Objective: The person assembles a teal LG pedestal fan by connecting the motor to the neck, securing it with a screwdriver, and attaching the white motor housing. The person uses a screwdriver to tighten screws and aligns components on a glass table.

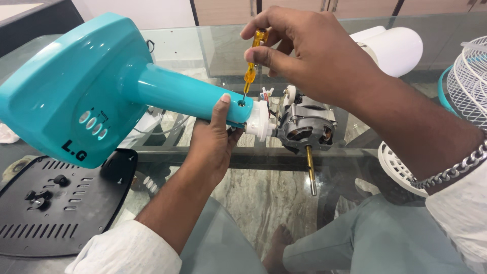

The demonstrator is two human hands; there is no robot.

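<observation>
My left hand (213,139) grips the neck of a turquoise fan stand (91,86) from below, thumb up beside a screw hole. The stand lies tilted over a glass table (213,45), its broad base at the left with several oval buttons. A bare fan motor (304,124) with a brass shaft pointing down is joined to the neck through a white collar (259,121). My right hand (304,50) holds a small yellow-handled screwdriver (252,61) upright, its tip in the hole on the neck.
A black vented base plate (56,203) lies at the lower left of the table. A white fan grille (469,81) stands at the right edge, a white round guard piece (398,165) below it, and a white motor cover (393,48) behind my right hand. My knees show under the glass.
</observation>
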